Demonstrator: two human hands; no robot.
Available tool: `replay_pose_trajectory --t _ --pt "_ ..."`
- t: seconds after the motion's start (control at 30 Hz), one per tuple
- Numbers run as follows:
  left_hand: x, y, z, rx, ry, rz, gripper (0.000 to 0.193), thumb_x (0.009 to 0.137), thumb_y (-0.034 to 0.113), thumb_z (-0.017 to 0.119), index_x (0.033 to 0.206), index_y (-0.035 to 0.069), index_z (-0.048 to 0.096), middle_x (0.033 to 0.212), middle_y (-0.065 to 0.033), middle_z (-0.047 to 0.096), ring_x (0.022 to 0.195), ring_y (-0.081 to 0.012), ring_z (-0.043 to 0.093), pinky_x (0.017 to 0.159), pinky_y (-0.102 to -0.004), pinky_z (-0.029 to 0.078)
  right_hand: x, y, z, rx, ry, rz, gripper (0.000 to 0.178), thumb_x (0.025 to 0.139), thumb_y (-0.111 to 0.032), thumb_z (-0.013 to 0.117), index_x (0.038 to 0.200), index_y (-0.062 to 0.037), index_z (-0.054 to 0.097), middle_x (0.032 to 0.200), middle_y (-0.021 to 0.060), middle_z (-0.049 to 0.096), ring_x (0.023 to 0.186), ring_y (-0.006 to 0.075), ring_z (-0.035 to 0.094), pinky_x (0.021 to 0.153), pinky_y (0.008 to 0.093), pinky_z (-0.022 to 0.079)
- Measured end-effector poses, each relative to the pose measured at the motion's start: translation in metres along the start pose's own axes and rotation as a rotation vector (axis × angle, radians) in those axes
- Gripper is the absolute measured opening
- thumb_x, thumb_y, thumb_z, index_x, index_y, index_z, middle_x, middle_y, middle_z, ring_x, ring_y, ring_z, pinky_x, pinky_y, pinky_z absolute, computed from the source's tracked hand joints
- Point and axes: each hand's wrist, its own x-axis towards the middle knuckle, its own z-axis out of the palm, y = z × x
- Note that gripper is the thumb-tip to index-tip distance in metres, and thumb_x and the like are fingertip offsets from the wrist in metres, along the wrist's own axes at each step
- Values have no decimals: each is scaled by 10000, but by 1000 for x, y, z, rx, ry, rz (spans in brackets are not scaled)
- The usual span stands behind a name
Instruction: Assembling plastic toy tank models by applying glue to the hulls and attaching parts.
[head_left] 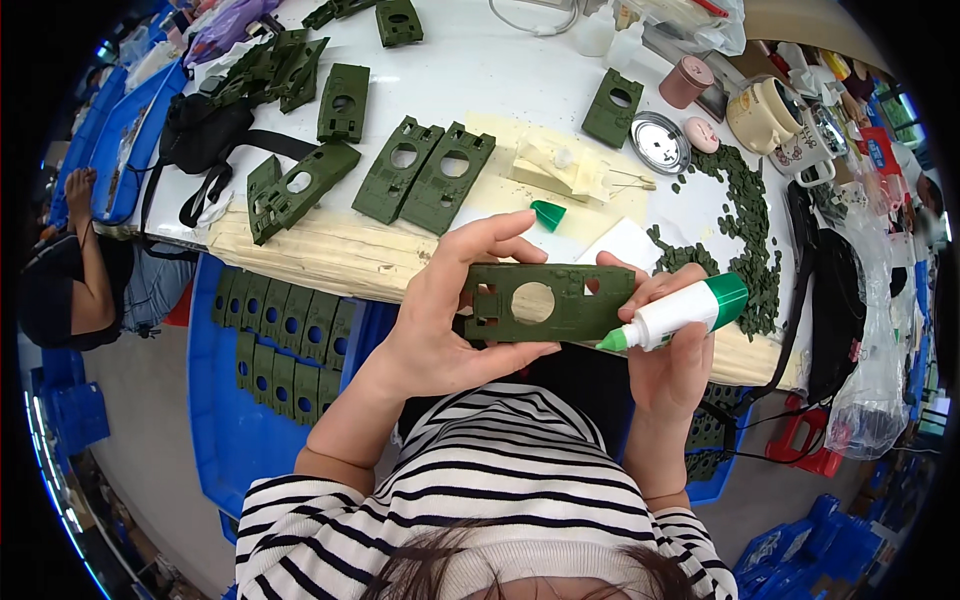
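My left hand (440, 320) grips the left end of a dark green plastic model tank hull plate (585, 320), thumb below and fingers above. A large round hole and smaller square openings go through the plate. In my right hand (668, 375) is a white glue bottle (672, 318) with a green base, its pointed green tip at the plate's lower right edge. Fingers of that hand also rest against the plate's right end. A loose green cap (547, 214) lies on the table just beyond the plate.
More green hull plates (448, 178) lie on the white table. Small green parts (745, 220) are heaped at the right, near a round metal tin (660, 142). A blue bin (225, 400) with several plates stands below left. Another person (80, 270) sits far left.
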Motion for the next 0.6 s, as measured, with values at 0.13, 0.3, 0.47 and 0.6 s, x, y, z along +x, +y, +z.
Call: replay_pose_trajectory --t 0.13,0.3,0.47,0.6 --pt "-1 -1 6 -319 65 -38 910 675 49 821 1406 8 279 1146 -127 538 1026 -161 566 820 -279 506 0 0 5 53 17 54 399 901 -419 583 997 -40 506 806 62 576 776 173 637 1018 628 337" --pt "-11 -11 16 -606 22 -288 818 730 105 790 1371 20 289 1252 -199 480 1138 -253 519 973 -383 451 -2 1 8 58 19 110 391 908 -406 577 1005 -36 498 845 79 596 842 193 629 1025 577 349" --pt "-8 -4 21 -777 -20 -385 637 759 67 746 1271 39 369 1354 -263 418 1228 -301 481 977 -410 459 0 2 5 -84 111 -38 369 906 -361 595 1030 -27 498 894 109 601 945 257 606 997 497 380" --pt "-8 -1 20 -816 -78 -370 569 789 -32 678 1270 -10 375 1360 -171 436 1213 -218 493 996 -359 443 1 -1 12 -186 139 -135 347 904 -305 614 1039 -10 491 957 129 580 955 272 598 948 443 426"
